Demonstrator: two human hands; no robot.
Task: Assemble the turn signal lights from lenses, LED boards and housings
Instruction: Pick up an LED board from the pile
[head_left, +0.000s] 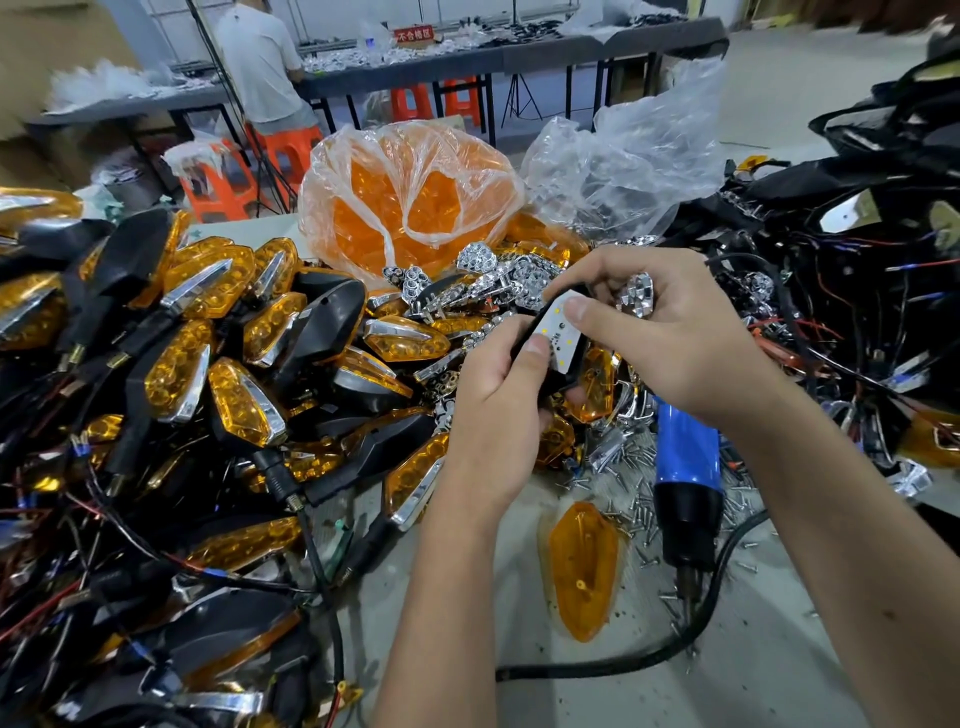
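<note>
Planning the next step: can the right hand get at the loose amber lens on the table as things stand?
Probably not yet: the right hand is pinching the LED board and a chrome reflector. The amber lens itself lies uncovered.

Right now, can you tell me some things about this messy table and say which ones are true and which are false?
1. Both hands hold a black housing with a white LED board in it. True: the left hand and right hand grip the housing, thumbs pressing the LED board.
2. The blue tool is in the right hand. False: the blue tool lies on the table.
3. A single orange lens lies on the table near the person. True: the orange lens.
4. The clear bag is full of green lenses. False: the clear bag holds orange ones.
</note>
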